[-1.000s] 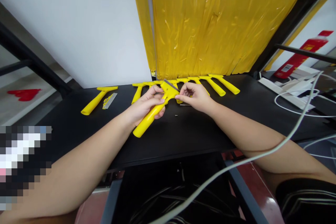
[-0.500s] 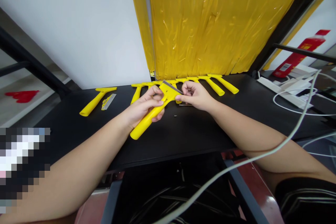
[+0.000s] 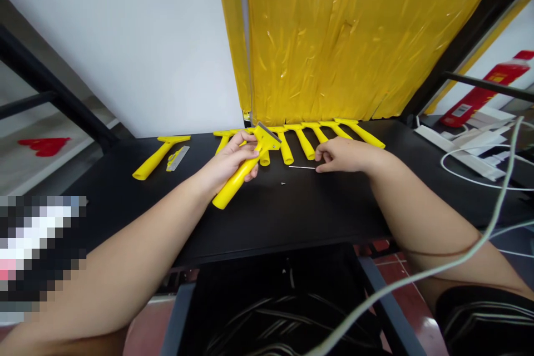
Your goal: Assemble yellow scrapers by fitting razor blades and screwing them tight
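Observation:
My left hand (image 3: 236, 158) is closed round the neck of a yellow scraper (image 3: 238, 181). The scraper tilts up to the right, its metal edge at the top and a small screw (image 3: 274, 146) in its head. My right hand (image 3: 344, 154) is low over the black table, fingers curled at the right end of a thin metal rod (image 3: 301, 167). The rest of that tool, if any, is hidden by the hand. A tiny loose screw (image 3: 283, 183) lies in front of the rod.
Several yellow scraper handles (image 3: 306, 144) stand in a row along the back of the table (image 3: 267, 228). Further left lie another handle (image 3: 152, 160) and a yellow piece with a blade (image 3: 178, 158). A white cable (image 3: 467, 256) crosses the right foreground. A red bottle (image 3: 486, 89) is at right.
My right hand has left the scraper's head and moved right and down to the thin rod. The small screw in the head now shows. My left hand still holds the scraper.

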`<state>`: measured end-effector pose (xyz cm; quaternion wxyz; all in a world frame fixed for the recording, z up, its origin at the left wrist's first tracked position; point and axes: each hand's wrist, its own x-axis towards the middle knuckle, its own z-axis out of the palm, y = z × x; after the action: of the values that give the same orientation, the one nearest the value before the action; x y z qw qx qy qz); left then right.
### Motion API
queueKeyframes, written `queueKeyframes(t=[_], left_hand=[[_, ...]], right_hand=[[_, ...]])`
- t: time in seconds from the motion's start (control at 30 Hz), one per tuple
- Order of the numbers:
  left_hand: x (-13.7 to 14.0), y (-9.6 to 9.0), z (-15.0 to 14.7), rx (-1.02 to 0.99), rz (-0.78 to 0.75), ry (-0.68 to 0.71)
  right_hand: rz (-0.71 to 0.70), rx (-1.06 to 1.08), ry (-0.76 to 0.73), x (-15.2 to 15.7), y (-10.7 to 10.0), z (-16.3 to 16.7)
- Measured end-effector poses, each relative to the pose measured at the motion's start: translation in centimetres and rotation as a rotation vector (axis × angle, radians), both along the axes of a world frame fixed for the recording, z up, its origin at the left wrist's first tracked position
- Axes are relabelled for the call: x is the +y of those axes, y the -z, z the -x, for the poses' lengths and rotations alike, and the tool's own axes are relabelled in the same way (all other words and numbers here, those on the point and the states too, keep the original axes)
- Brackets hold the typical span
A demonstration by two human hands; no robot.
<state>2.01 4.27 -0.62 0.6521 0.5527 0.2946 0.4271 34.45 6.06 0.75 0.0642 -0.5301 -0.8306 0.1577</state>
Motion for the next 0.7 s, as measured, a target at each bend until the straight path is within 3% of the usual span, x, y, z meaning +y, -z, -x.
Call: queueKeyframes(t=[0.2, 0.37, 0.53, 0.7], left_hand=[[0.4, 0.4, 0.1, 0.028, -0.010, -0.051], [0.1, 0.3, 0.0, 0.031, -0.027, -0.080], [0.0, 0.1, -0.1, 0.015, -0.034, -0.109], [0.0, 0.0, -0.2, -0.001, -0.041, -0.114]], right_hand=[[0.049, -0.082, 0.008, 0.6, 0.5, 0.0], [0.076, 0.172, -0.176, -0.2, -0.2, 0.2], [-0.104, 0.371, -0.116, -0.8, -0.2, 1.5], [-0.116, 0.388, -0.120, -0.7, 0.6, 2.6]])
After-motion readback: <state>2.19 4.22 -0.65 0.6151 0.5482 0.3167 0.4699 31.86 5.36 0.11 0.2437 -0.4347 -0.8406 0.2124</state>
